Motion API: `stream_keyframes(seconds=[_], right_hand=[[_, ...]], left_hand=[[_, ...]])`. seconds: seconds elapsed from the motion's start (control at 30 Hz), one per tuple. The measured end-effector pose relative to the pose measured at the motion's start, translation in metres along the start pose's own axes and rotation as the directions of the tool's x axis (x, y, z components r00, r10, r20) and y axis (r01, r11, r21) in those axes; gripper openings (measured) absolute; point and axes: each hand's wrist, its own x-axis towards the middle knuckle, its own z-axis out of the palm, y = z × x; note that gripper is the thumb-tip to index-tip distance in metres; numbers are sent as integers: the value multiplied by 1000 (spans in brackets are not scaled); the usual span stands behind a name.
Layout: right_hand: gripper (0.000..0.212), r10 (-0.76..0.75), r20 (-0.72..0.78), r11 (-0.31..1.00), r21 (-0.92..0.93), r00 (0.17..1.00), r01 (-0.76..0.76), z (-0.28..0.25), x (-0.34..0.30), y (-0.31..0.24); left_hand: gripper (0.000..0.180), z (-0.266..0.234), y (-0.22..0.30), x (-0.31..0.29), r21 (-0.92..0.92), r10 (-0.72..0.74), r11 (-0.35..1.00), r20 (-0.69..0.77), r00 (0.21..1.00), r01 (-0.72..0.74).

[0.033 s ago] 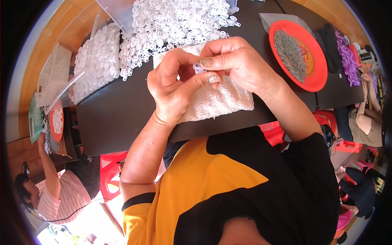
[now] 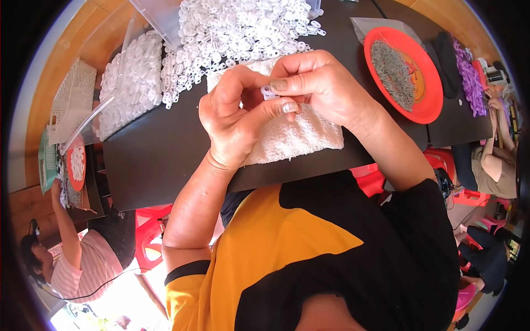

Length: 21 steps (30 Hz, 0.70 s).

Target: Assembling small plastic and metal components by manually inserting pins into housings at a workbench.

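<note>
A small white oval plastic piece with holes (image 2: pixel 268 93) is pinched at the fingertips of both hands, over a folded white towel (image 2: pixel 301 138). My left hand (image 2: pixel 234 121) grips it from the left with curled fingers, thumb stretched beneath it. From the right, my right hand (image 2: pixel 337 91) presses it between thumb and index finger. The fingers hide part of the piece, and I cannot make out whether anything else is in them. Just beyond the hands spreads a large heap of similar white plastic pieces (image 2: pixel 237 30).
At the right lies a red plate (image 2: pixel 432 102) of small grey, spring-like parts (image 2: pixel 392 74). A clear plastic box (image 2: pixel 154 16) stands beside the heap; a bag of white pieces (image 2: pixel 130 85) lies left. Purple pieces (image 2: pixel 468 80) are at far right. Co-workers sit at both sides.
</note>
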Motion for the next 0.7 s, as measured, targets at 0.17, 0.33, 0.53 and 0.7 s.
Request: stream_keyframes(seconds=[0.17,0.33,0.53,0.7], right_hand=[[17,41,52,992,114,998,-46,-2,1,5],[16,6,95,986,163,995,-21,-4,3,7],[17,-11,119,981,195,993,-12,-5,5,7],[17,-91,-15,994,-66,996,90,-6,4,-4]], left_hand=[[25,-2,-1,-1,-92,-11,996,33,999,14],[24,-5,-7,-2,-153,-32,987,48,998,39],[24,1,-3,1,-296,-84,951,41,996,92],[25,5,-1,4,-225,-32,974,-35,999,23]])
